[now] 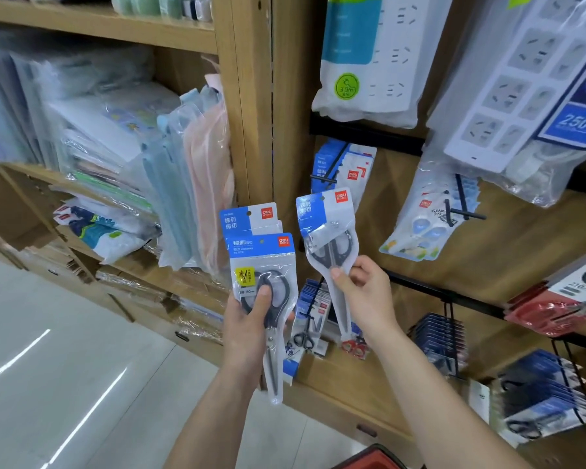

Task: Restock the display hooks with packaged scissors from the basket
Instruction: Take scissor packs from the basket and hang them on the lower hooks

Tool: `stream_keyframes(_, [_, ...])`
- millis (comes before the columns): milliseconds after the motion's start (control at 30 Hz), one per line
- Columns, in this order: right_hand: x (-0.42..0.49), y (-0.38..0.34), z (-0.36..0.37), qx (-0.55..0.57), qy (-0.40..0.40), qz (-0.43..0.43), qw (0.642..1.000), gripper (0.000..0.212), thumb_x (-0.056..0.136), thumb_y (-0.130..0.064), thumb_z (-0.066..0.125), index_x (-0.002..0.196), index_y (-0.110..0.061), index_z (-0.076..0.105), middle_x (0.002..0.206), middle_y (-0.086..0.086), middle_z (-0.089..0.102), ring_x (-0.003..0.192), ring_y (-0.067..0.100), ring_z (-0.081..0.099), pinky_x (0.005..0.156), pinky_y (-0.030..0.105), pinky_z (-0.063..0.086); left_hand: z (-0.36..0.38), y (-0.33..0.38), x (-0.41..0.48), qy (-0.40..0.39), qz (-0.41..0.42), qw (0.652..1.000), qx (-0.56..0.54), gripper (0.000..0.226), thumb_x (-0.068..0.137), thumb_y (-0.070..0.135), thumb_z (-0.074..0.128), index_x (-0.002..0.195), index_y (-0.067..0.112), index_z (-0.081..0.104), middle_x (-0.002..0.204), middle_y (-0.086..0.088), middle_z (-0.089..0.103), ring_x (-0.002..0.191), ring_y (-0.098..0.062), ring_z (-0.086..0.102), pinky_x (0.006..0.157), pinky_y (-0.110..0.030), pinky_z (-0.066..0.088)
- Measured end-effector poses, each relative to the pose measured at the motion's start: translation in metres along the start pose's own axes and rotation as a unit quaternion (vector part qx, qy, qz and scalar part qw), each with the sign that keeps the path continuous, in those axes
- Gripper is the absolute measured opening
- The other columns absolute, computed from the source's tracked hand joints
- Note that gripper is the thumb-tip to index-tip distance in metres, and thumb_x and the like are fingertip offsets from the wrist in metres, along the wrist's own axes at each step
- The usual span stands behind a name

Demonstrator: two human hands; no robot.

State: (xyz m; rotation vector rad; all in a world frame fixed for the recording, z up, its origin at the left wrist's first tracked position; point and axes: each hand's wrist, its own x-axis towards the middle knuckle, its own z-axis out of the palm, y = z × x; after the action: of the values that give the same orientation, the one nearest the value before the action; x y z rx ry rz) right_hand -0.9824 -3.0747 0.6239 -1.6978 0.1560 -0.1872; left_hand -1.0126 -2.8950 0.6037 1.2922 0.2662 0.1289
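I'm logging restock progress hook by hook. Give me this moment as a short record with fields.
left hand: grips stack of at least two scissor packs, upright
right hand: pinches one pack at its middle, hang hole on top
hook: just above the pack, carries hung packs of similar look
pack to hook: apart, not yet hung
basket: red rim at the bottom edge, contents out of view
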Motion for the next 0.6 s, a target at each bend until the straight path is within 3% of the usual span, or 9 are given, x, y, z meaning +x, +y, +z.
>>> stream_keyframes(133, [0.012,-0.005,0.001,-0.012,0.005,0.006,1.000,0.005,0.098,-0.021,0.070,0.097,-0.018,0.066,0.085,-0.002,0.077,0.077,0.007,0.071,0.065,0.013,0.050,0.002,-0.001,0.002,0.001,0.002,1.000,0.000,0.026,0.103,0.024,0.060,0.128,0.029,0.064,0.111,0.006,0.078,0.100,-0.014,0.075,0.075,-0.027,0.061])
stream_keyframes(233, [0.017,-0.005,0.005,-0.009,0.015,0.017,1.000,0.007,0.098,-0.025,0.071,0.097,-0.019,0.066,0.083,-0.002,0.076,0.076,0.008,0.069,0.068,0.020,0.050,0.002,0.001,0.004,-0.002,-0.006,1.000,0.003,0.029,0.104,0.025,0.060,0.132,0.028,0.062,0.117,0.000,0.077,0.104,-0.026,0.075,0.089,-0.051,0.061])
stream_keyframes(300, [0.018,-0.003,0.007,-0.003,0.023,0.022,0.999,0.008,0.097,-0.026,0.071,0.097,-0.019,0.066,0.083,-0.003,0.076,0.078,0.009,0.071,0.068,0.022,0.050,0.002,0.001,0.005,0.000,-0.009,1.000,0.005,0.029,0.104,0.025,0.060,0.133,0.029,0.061,0.118,-0.001,0.076,0.104,-0.027,0.075,0.093,-0.057,0.059])
stream_keyframes(467, [0.020,0.001,0.004,-0.013,0.049,0.029,0.998,0.011,0.097,-0.027,0.071,0.095,-0.018,0.066,0.082,0.002,0.074,0.073,0.008,0.068,0.063,0.016,0.049,0.004,-0.001,0.007,0.001,-0.004,1.000,0.013,0.027,0.104,0.026,0.060,0.131,0.030,0.062,0.114,0.002,0.077,0.101,-0.023,0.076,0.089,-0.051,0.061])
stream_keyframes(600, [0.028,0.002,0.005,-0.028,0.052,0.027,0.998,0.016,0.096,-0.026,0.072,0.089,-0.015,0.063,0.071,0.002,0.068,0.062,0.005,0.059,0.058,0.014,0.046,0.007,-0.001,0.008,0.015,-0.013,1.000,0.005,0.024,0.103,0.025,0.061,0.127,0.030,0.063,0.108,0.006,0.078,0.093,-0.016,0.077,0.068,-0.029,0.062])
